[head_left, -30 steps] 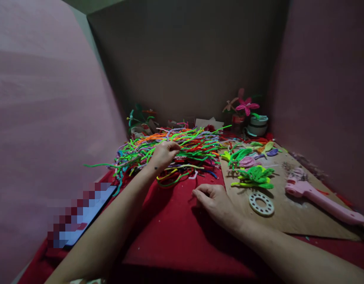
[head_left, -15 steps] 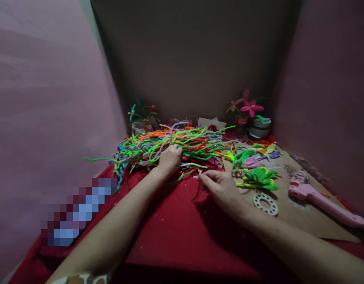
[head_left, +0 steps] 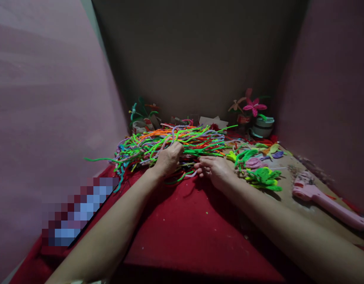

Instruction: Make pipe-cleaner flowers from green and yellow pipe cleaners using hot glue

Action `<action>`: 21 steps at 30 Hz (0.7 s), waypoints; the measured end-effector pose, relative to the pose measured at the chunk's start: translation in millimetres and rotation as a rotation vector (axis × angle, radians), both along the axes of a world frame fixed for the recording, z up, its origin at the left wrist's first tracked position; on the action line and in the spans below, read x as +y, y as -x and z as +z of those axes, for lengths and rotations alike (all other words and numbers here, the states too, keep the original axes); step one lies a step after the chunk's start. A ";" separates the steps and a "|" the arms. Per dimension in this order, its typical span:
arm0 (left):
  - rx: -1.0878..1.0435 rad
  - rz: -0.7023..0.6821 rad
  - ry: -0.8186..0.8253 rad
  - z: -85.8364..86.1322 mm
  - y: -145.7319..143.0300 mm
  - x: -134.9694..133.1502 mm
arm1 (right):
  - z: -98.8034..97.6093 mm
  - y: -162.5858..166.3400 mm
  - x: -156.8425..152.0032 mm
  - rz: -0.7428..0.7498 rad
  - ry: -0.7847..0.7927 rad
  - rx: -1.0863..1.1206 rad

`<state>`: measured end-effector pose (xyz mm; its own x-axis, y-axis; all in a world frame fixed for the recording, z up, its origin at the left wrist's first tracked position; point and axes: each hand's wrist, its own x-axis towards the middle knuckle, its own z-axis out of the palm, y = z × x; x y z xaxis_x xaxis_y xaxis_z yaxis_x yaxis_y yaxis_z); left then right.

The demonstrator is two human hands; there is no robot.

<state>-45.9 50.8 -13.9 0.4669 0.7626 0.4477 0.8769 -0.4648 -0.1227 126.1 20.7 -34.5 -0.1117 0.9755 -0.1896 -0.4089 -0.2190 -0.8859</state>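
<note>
A large heap of pipe cleaners (head_left: 199, 139) in green, orange, lilac, red and other colours lies across the far part of the red-covered table. My left hand (head_left: 170, 157) is closed at the front of this heap, its fingers round strands and mostly hidden behind the knuckles. Just right of it, my right hand (head_left: 215, 169) is open, fingers stretched out and slightly bent at the heap's front edge. A pale lilac pipe cleaner (head_left: 191, 174) lies close by its fingertips; whether they touch is unclear.
On the brown board (head_left: 300, 213) at right lie green fuzzy petals (head_left: 265, 178) and a pink glue gun (head_left: 326, 203). Behind stand a small pot (head_left: 263, 127) and a pink flower (head_left: 254, 107). A blurred-out device (head_left: 85, 213) lies at left. Walls close in both sides.
My right hand has moved forward to the heap and opened out of its pinch on a pale pipe cleaner. The white holed disc is now hidden behind my right arm. My left hand barely shifted.
</note>
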 end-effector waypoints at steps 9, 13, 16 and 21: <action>-0.002 -0.134 0.140 -7.2 -5.1 -1.6 | 4.2 14.0 7.5 0.003 0.130 0.163; 0.016 -0.061 0.142 -8.4 -1.1 1.8 | 5.2 12.3 -0.8 -0.062 0.059 0.186; 0.015 -0.026 0.145 -7.5 2.6 3.6 | 6.7 4.4 -6.8 -0.121 -0.054 0.174; -0.051 -0.008 0.142 -9.0 4.1 6.5 | 17.4 -15.7 -8.9 -0.244 -0.342 0.137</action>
<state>-50.0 57.3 -22.9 0.4528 0.8162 0.3589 0.8764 -0.4814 -0.0108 141.8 11.8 -17.1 0.1284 0.9804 0.1494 -0.5311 0.1952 -0.8245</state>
